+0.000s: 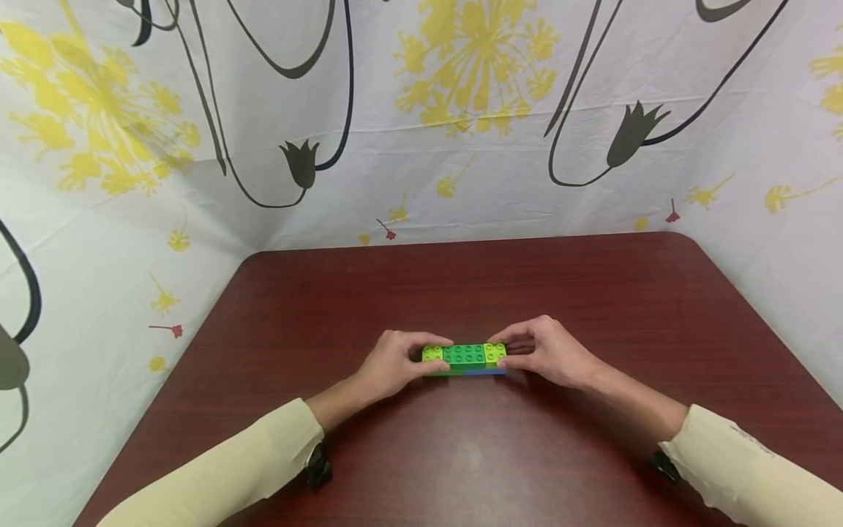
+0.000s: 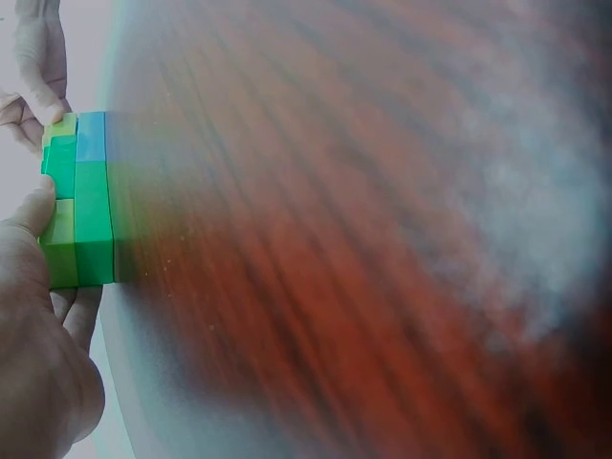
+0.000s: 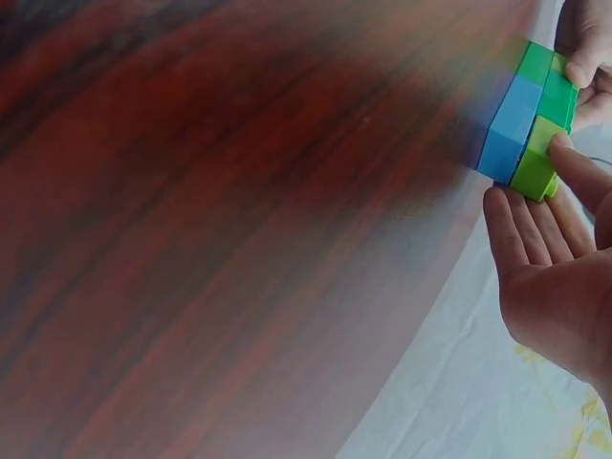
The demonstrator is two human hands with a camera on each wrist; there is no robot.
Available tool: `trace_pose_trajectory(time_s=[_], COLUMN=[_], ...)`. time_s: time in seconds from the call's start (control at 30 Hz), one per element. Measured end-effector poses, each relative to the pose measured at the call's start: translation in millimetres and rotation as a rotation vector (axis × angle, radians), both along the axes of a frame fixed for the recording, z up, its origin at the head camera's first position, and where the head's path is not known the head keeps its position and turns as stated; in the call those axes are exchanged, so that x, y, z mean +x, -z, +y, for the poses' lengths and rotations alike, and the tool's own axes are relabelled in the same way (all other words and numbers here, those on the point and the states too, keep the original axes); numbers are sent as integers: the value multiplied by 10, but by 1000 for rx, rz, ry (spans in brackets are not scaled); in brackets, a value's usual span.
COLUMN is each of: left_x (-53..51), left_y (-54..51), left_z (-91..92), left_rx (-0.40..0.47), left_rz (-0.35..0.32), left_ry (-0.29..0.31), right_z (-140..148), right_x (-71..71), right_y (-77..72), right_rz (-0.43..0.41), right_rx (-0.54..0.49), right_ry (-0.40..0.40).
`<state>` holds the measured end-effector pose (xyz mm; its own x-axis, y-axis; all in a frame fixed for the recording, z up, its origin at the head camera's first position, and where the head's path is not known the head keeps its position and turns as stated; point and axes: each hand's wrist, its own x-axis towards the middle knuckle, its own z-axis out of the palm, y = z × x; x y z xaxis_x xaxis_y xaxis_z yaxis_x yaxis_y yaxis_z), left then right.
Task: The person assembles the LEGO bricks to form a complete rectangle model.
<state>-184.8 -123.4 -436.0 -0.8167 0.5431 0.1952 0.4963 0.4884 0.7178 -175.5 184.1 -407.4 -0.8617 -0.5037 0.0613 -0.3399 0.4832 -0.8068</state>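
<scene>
A two-layer row of toy building bricks rests on the brown table in the middle of the head view. Its top layer has a green brick [image 1: 464,356] between two lime bricks, the right one [image 1: 494,354] studded like the left one [image 1: 432,353]. Below them lie a blue brick [image 3: 510,126] on the right and another green brick [image 2: 94,225] on the left. My left hand [image 1: 388,364] pinches the left end, thumb in front and fingers behind. At the right end, my right hand [image 1: 558,354] grips between thumb and fingers. The far faces are hidden.
The brown tabletop [image 1: 461,439] spreads around the bricks and has rounded far corners. A white patterned cloth [image 1: 369,161] hangs behind it and along both sides. Both forearms wear cream sleeves [image 1: 250,461], with a dark strap piece [image 1: 319,467] below the left cuff.
</scene>
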Motion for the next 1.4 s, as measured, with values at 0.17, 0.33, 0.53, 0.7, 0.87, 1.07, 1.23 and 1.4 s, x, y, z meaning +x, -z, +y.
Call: trace_pose_trajectory(time_s=[0.17,0.33,0.53,0.7,0.87,1.07,1.23,1.4], left_x=[3,3,3,9,7,-26,-21,-2], left_y=[-3,-3,-4,-14,-45,-75,-86,-64], left_z=[0,-3,-7,-3,0,-57,-173,-237], left_rx=[-3,-5,-1,-4,-33,-84,-67,-56], left_rz=[0,4,2,-3,-9,-16,-31,-30], left_ry=[-5,-2,-4,-9,5,19,3,-4], right_z=[-6,-4,-8,-11,1,5,4,-4], right_x=[-1,-2,8,12,21,18,17,17], right_y=[-5,-5,-1,-1,1,2,0,-3], right_rz=[-2,-5,-2,4,0,4,11,18], right_rx=[-9,-21,-17,-13,-12,-11,-2,-1], right_ry=[-8,-21,-8,-1,2,5,5,5])
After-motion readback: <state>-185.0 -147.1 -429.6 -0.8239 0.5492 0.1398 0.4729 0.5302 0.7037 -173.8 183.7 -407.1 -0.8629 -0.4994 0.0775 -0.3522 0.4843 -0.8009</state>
